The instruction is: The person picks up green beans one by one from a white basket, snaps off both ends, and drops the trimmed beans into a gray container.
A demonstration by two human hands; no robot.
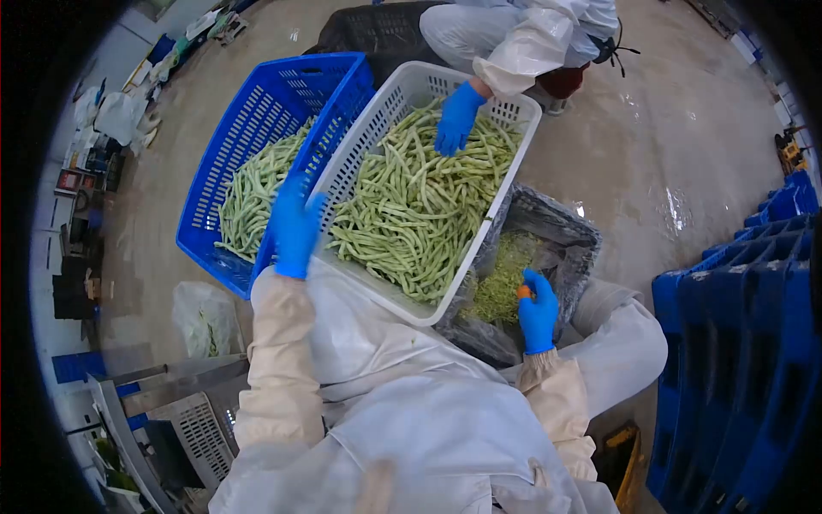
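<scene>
In a blue glove, my left hand (294, 227) is smeared by motion above the adjoining rims of the blue crate (199, 201) and the white crate (535, 128). Long green beans (419, 197) fill much of the white crate, which tilts against my lap. More green beans (261, 193) lie in the blue crate. My right hand (538, 315), gloved in blue too, is closed on a small orange object (523, 292), mostly hidden by the fingers. Below that hand, green trimmings (501, 283) lie in a bin lined with dark plastic (561, 227).
Across from me, another person's blue-gloved hand (459, 118) reaches over the beans in the white crate. Stacked blue pallets (736, 343) stand at the right. A clear plastic bag (205, 317) sits on the floor at left, near a metal frame (128, 437). The floor (634, 137) has wet patches.
</scene>
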